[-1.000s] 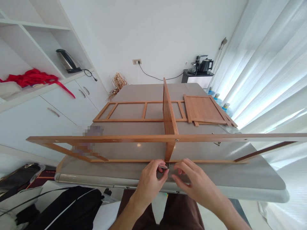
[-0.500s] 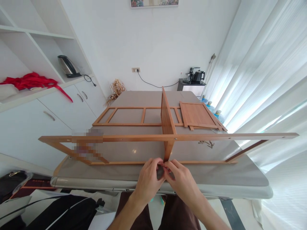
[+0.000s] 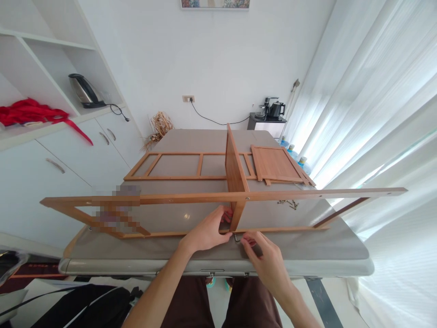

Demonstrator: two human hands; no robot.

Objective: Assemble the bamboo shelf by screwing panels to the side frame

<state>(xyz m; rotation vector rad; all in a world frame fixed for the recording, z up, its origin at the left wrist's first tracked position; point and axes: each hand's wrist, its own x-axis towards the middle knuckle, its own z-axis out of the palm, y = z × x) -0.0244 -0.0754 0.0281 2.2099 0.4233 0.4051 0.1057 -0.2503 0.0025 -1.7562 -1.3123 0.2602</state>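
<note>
A wooden frame [image 3: 191, 198] stands on edge along the near side of the table, with an upright wooden panel [image 3: 235, 164] meeting it at the middle and reaching away from me. My left hand [image 3: 210, 228] is closed round the frame's lower rail beside the panel, thumb in front and fingers behind. Just right of it, my right hand [image 3: 262, 249] pinches a small bent metal hex key [image 3: 236, 238]. The key's tip points at the lower rail below the panel; whether it sits in a screw head, I cannot tell.
Another wooden frame [image 3: 164, 177] lies flat behind. Flat wooden panels [image 3: 276, 163] are stacked at the right, with several loose screws [image 3: 289, 203] nearer. A blurred patch covers part of the left side. Water bottles [image 3: 291, 148] stand past the table's right edge.
My left hand has moved from the joint up onto the rail and panel. My right hand has drawn slightly right and down, and the hex key now shows. The view has shifted a little.
</note>
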